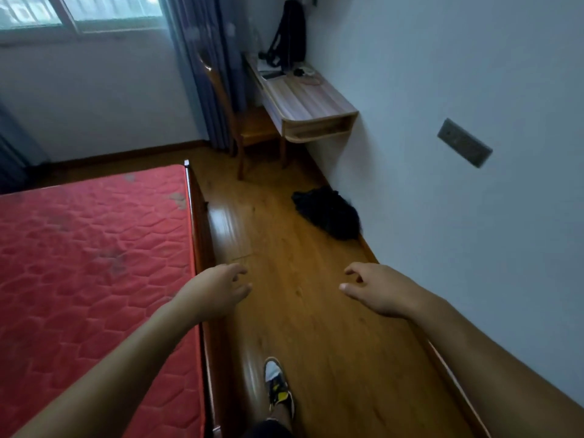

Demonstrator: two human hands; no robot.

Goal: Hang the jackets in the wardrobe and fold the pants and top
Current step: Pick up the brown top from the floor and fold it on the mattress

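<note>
Ahead of you, a crumpled heap of dark clothing (327, 213) lies on the wooden floor (284, 311), pushed up against the foot of the pale wall (442, 74) on your right. Its long axis runs from far-left to near-right, roughly along the skirting, with the bulkier end toward you; which garment it is cannot be told. Both your hands hover above the floor, well short of the heap and touching nothing. Your left hand (218, 289) is just beside the bed's edge and your right hand (376, 287) is nearer the wall, each with fingers loosely curled and empty. One foot in a yellow-and-black sneaker (278, 387) is planted on the boards below them. To your left, a bare red quilted mattress (94, 248) sits in a wooden frame. Beyond the heap a wooden desk (303, 96) stands against the wall, a chair (243, 121) beside it, a black backpack (290, 30) at its far end, and a blue curtain (205, 58) next to the window (79, 11).
</note>
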